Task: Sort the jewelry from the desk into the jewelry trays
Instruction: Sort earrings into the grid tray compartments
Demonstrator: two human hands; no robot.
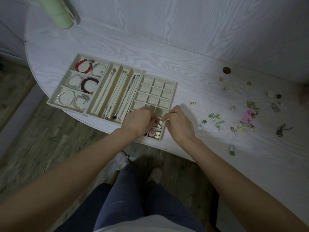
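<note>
Both hands parked over the grid tray, loose jewelry way off to the right

Left hand and right hand have fingers curled over the near cells of the grid tray; can't tell if either grip pinches anything. The leftover earrings lie scattered on the tabletop to the right, so I'd say the right hand is nearer

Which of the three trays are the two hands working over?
The grid tray, rightmost of the three, with many small square cells. Both the left hand and right hand are at its near end; the bracelet tray and necklace tray lie further left.
</note>
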